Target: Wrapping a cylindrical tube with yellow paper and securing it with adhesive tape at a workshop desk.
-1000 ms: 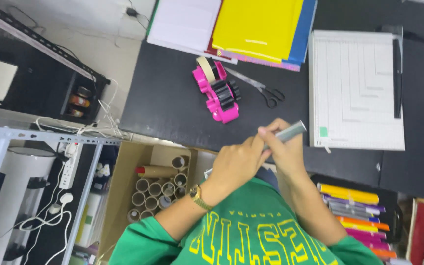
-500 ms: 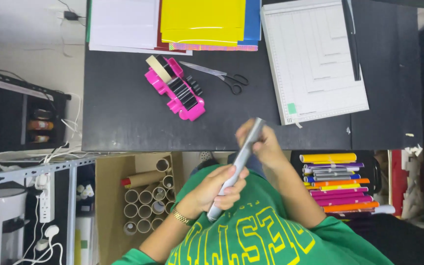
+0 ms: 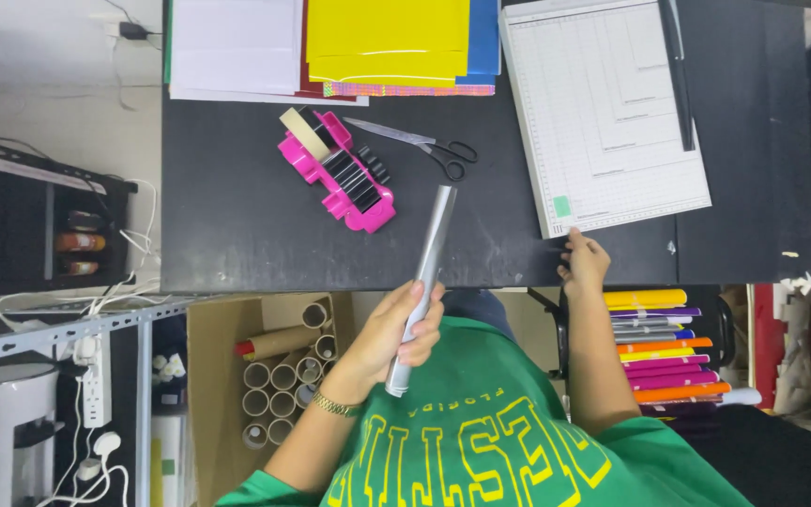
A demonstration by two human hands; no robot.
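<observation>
While left hand (image 3: 396, 329) grips a silver roll (image 3: 424, 282), right hand (image 3: 584, 263) touches the white cutting board (image 3: 603, 113).

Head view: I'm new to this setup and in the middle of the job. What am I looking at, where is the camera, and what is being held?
There is no machine here, only a person's two bare hands. The single camera sits on the person's head and looks down over a green shirt at a black table. The left hand is closed around a silver roll that slants up over the table edge. The right hand holds nothing and rests at the near corner of a white gridded board. Also on the table are a pink tape dispenser, scissors and stacked coloured sheets. Below the table edge stands a box of cardboard tubes.
</observation>
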